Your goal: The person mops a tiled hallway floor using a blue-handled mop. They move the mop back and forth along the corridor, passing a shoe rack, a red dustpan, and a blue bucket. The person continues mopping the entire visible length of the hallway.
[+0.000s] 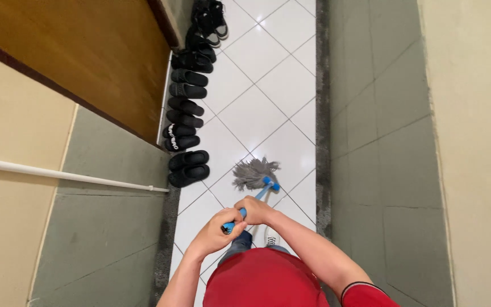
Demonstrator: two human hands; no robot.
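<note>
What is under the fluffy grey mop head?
Under the mop head lies the white tiled floor. The bit of tile right beneath its strands is covered, so it cannot be seen.

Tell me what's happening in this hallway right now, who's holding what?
A person in a red shirt grips a blue-handled mop with both hands: the left hand closes around the top end of the handle, the right hand just below it. The grey string mop head rests on the white tiled floor ahead of the person's feet. A row of black slippers and shoes lines the left wall beside a wooden door.
</note>
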